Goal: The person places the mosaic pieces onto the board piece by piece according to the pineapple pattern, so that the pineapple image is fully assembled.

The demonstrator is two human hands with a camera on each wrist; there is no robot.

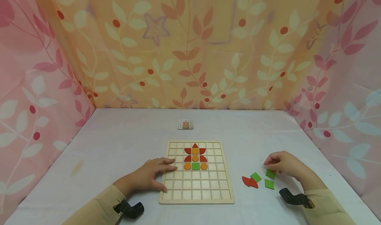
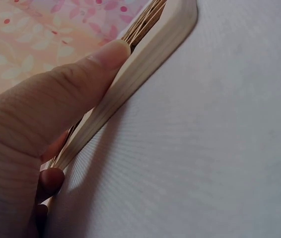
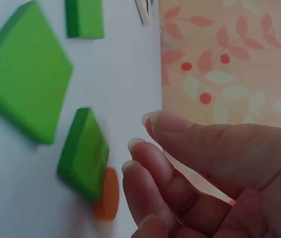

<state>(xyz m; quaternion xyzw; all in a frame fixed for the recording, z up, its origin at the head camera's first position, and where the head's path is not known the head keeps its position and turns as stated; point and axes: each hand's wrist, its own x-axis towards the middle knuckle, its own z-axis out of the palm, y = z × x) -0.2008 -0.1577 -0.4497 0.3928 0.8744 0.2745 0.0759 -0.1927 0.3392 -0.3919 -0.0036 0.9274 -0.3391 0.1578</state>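
A wooden grid board lies on the table and bears several colored pieces: a red triangle, red quarter-round pieces, orange discs and a green square. My left hand rests spread along the board's left side. In the left wrist view, its thumb touches the board edge. Over the loose pieces to the right hovers my right hand, fingers loosely bent, nothing seen between thumb and fingertips. Closest to it is a green square, with an orange piece partly hidden behind it.
Two more green squares and two red pieces lie right of the board. A small card with a printed grid pattern is farther back. Patterned curtains enclose the white table.
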